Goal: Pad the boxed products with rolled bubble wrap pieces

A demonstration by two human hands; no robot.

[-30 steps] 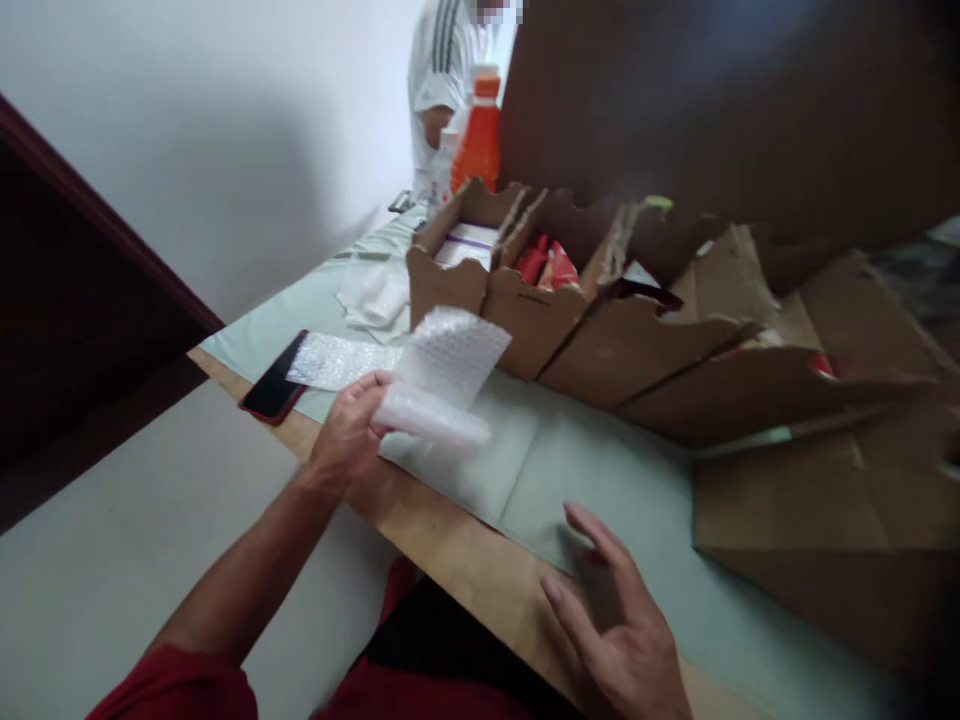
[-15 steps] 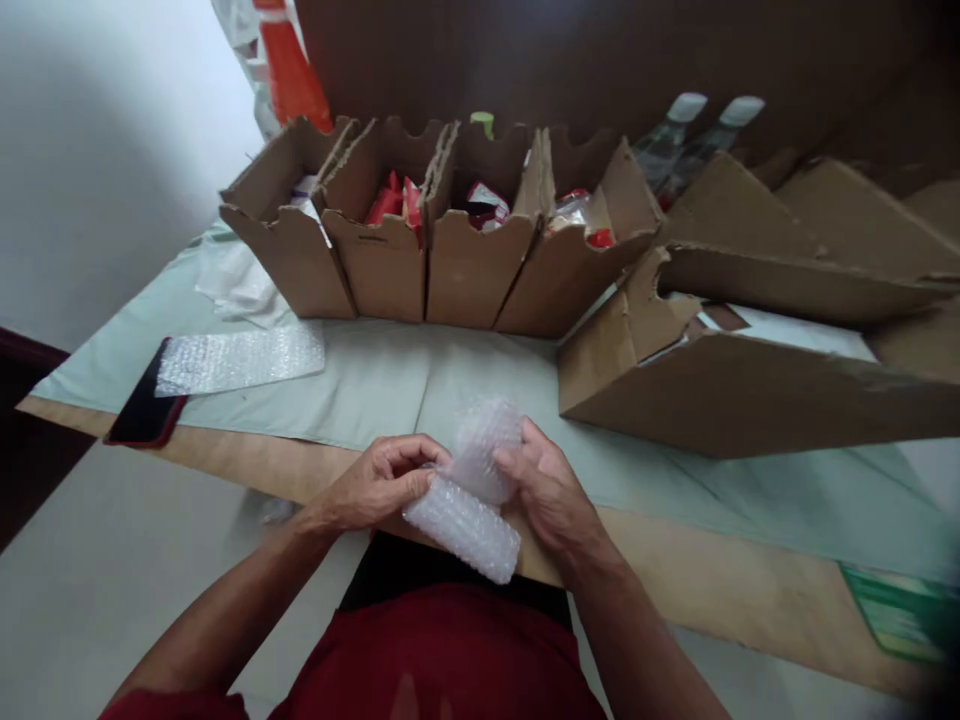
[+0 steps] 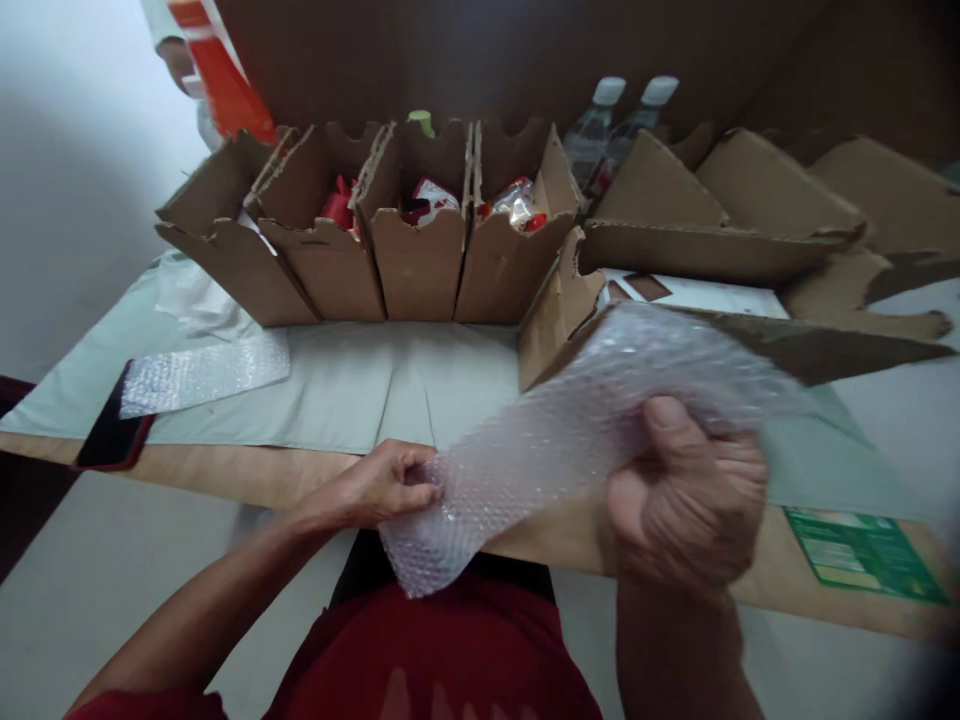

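Observation:
A long strip of clear bubble wrap (image 3: pixel 540 460) stretches slantwise between my two hands, over the table's front edge. My left hand (image 3: pixel 401 482) pinches it near its lower left end, which droops toward my lap. My right hand (image 3: pixel 690 490), raised closer to the camera, grips the strip toward its upper right end, thumb on top. That end spreads in front of a low cardboard box (image 3: pixel 555 320). Another piece of bubble wrap (image 3: pixel 217 372) lies at the left, partly over a dark phone (image 3: pixel 112 435) with a red edge.
Several cardboard bins (image 3: pixel 420 265) holding small packets stand in a row at the back. Two clear bottles (image 3: pixel 589 135) with white caps rise behind the boxes at right. A green printed sheet (image 3: pixel 862 555) lies at the right front edge. Crumpled white plastic (image 3: pixel 199 295) sits at left.
The bubble wrap, folded up small between my hands before, is now drawn out long. My right hand has moved right and up with one end, while the left keeps hold near the front edge.

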